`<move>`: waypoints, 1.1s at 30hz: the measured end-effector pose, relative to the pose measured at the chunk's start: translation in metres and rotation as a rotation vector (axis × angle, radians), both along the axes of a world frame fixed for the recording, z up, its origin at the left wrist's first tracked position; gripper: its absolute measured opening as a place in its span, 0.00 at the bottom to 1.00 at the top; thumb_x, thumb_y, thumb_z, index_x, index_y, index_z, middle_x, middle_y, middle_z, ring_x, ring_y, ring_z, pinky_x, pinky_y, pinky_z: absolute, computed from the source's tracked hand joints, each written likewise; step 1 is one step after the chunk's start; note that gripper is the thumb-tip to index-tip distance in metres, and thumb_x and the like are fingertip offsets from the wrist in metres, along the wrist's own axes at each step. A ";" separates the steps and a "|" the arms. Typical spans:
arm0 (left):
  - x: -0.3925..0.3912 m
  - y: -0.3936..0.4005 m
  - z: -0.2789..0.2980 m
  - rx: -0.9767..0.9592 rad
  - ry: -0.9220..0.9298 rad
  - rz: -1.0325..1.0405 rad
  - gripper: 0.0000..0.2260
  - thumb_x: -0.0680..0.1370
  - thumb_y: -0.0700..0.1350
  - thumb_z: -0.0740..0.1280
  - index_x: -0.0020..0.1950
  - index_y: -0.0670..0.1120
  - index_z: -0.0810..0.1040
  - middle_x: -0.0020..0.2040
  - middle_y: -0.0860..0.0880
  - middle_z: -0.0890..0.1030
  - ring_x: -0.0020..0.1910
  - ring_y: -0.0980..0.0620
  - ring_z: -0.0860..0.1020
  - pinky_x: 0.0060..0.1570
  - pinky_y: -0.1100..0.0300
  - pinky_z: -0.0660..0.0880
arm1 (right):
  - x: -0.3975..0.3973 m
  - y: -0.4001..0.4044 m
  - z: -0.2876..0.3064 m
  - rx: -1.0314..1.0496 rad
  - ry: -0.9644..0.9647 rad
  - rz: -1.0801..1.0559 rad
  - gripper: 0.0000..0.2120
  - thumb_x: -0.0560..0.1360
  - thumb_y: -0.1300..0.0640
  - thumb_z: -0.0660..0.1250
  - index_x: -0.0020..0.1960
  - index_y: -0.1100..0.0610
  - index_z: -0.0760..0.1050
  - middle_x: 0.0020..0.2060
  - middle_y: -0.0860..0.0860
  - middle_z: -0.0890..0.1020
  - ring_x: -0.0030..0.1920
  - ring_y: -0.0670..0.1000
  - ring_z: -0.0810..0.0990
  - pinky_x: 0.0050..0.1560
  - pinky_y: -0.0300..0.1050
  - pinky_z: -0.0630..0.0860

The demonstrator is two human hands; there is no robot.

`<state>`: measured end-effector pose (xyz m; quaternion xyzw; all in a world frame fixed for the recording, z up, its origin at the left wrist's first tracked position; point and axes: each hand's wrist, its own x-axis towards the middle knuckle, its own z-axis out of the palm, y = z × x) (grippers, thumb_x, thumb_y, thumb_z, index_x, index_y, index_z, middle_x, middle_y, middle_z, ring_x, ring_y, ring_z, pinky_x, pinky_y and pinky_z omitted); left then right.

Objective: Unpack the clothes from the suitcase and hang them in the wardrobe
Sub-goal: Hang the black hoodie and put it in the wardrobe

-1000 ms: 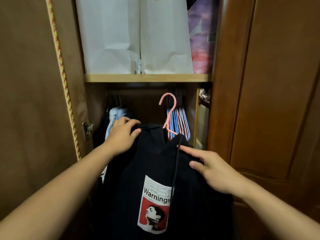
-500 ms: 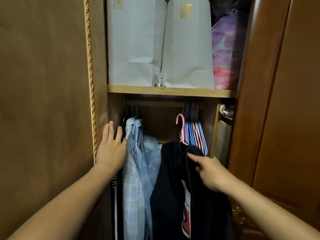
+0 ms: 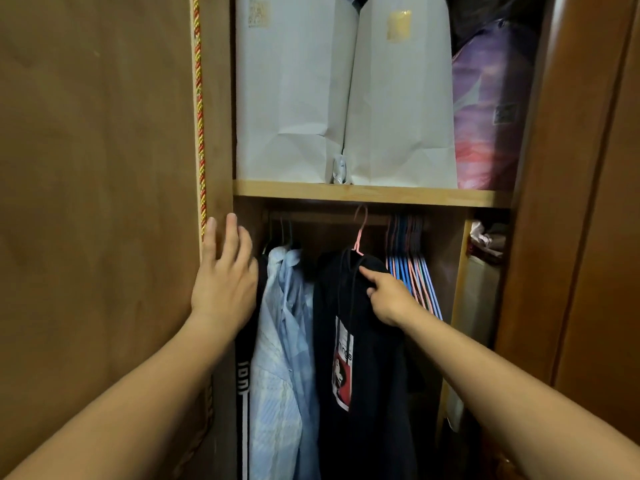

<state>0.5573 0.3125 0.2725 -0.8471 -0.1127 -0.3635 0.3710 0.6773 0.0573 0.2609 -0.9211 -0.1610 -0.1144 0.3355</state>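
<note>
1. Wardrobe fills the frame, its open left door taking up the whole left side, with a red-and-gold cord running down the door's edge.
2. At centre left, the left hand lies flat against the inner edge of that door, its fingers straight, close together and pointing up, holding nothing.
3. Just right of that hand, a dark garment with white lettering hangs at the far left of the rail, and beside it a light blue shirt.
4. In the middle of the frame hangs a black top with a red-and-white print, on a pink hanger whose hook reaches up to the rail under the shelf.
5. The right hand touches the black top at its shoulder: the forefinger is stretched out onto the cloth and the other fingers are curled in, gripping nothing that can be seen.
6. Right of the black top, a bunch of bare blue and pink hangers hangs on the rail.
7. Above, in the upper middle of the frame, two white paper bags stand on the shelf, with a purple bundle to their right.
8. The right door closes off the right side of the frame.
</note>
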 end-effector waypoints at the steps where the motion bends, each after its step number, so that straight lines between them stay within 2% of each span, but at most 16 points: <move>1: -0.003 0.000 0.002 -0.017 -0.020 -0.009 0.20 0.79 0.48 0.55 0.66 0.46 0.78 0.77 0.35 0.62 0.78 0.28 0.46 0.69 0.23 0.34 | 0.012 0.005 0.000 0.009 0.009 0.000 0.25 0.84 0.63 0.57 0.79 0.50 0.62 0.75 0.56 0.68 0.71 0.58 0.70 0.62 0.35 0.63; 4: -0.005 -0.001 0.000 -0.080 -0.014 -0.069 0.16 0.77 0.47 0.60 0.57 0.45 0.83 0.73 0.36 0.69 0.78 0.29 0.53 0.67 0.20 0.37 | 0.046 0.020 0.006 0.033 0.010 0.002 0.25 0.83 0.63 0.57 0.79 0.49 0.62 0.72 0.57 0.71 0.64 0.58 0.76 0.64 0.43 0.71; 6: -0.002 0.000 -0.001 -0.084 0.004 -0.081 0.14 0.78 0.47 0.61 0.55 0.45 0.84 0.70 0.36 0.72 0.78 0.30 0.56 0.66 0.19 0.36 | 0.067 0.029 0.009 0.052 0.034 0.008 0.25 0.83 0.63 0.57 0.78 0.49 0.63 0.69 0.59 0.74 0.61 0.59 0.78 0.63 0.47 0.74; 11: -0.002 0.001 -0.002 -0.078 0.000 -0.065 0.14 0.77 0.46 0.59 0.51 0.45 0.84 0.66 0.37 0.75 0.76 0.31 0.60 0.65 0.18 0.37 | 0.107 0.041 -0.001 0.033 0.095 0.006 0.25 0.83 0.61 0.58 0.78 0.48 0.62 0.70 0.59 0.73 0.62 0.59 0.78 0.61 0.43 0.74; 14: -0.001 -0.001 -0.001 -0.087 -0.009 -0.053 0.14 0.77 0.47 0.60 0.51 0.45 0.84 0.65 0.38 0.76 0.76 0.31 0.60 0.65 0.19 0.35 | 0.115 0.040 -0.009 0.032 0.062 -0.011 0.24 0.83 0.61 0.58 0.78 0.49 0.63 0.70 0.59 0.73 0.62 0.60 0.78 0.62 0.43 0.73; 17: 0.000 -0.002 0.000 -0.099 -0.009 -0.050 0.12 0.76 0.46 0.62 0.48 0.44 0.84 0.63 0.38 0.76 0.76 0.31 0.61 0.66 0.19 0.36 | 0.128 0.037 -0.005 0.070 0.003 -0.029 0.24 0.83 0.62 0.58 0.78 0.50 0.64 0.72 0.60 0.70 0.67 0.61 0.74 0.63 0.40 0.69; 21: 0.003 0.000 -0.001 -0.101 -0.018 -0.047 0.11 0.75 0.46 0.63 0.46 0.44 0.84 0.61 0.38 0.77 0.75 0.31 0.61 0.66 0.19 0.36 | 0.141 0.033 -0.008 0.026 0.058 -0.045 0.25 0.83 0.62 0.58 0.78 0.51 0.63 0.72 0.60 0.70 0.67 0.61 0.74 0.61 0.39 0.69; 25: 0.001 -0.002 -0.001 -0.101 -0.001 -0.033 0.11 0.75 0.47 0.63 0.47 0.44 0.84 0.61 0.38 0.77 0.76 0.31 0.61 0.65 0.19 0.37 | 0.154 0.023 -0.005 0.047 0.072 -0.071 0.24 0.83 0.62 0.59 0.78 0.53 0.64 0.73 0.60 0.70 0.69 0.61 0.72 0.67 0.40 0.67; 29: 0.002 -0.001 0.001 -0.100 -0.009 -0.033 0.11 0.76 0.46 0.63 0.46 0.44 0.84 0.61 0.38 0.77 0.75 0.31 0.61 0.65 0.19 0.37 | 0.152 0.025 -0.014 0.031 0.131 -0.044 0.24 0.82 0.64 0.59 0.77 0.53 0.65 0.73 0.59 0.71 0.70 0.60 0.72 0.68 0.40 0.65; 31: 0.002 -0.002 0.000 -0.102 -0.020 -0.052 0.11 0.76 0.46 0.63 0.45 0.43 0.84 0.60 0.38 0.78 0.75 0.31 0.62 0.66 0.19 0.38 | 0.137 0.027 -0.028 0.001 0.153 -0.009 0.26 0.82 0.63 0.59 0.79 0.51 0.61 0.73 0.59 0.70 0.71 0.61 0.71 0.69 0.41 0.66; 33: 0.002 -0.002 -0.001 -0.106 -0.023 -0.062 0.12 0.75 0.46 0.63 0.45 0.43 0.84 0.59 0.38 0.78 0.75 0.31 0.62 0.66 0.19 0.38 | 0.118 0.028 -0.041 0.104 0.129 0.010 0.31 0.82 0.62 0.60 0.81 0.49 0.53 0.72 0.60 0.70 0.70 0.61 0.71 0.68 0.43 0.66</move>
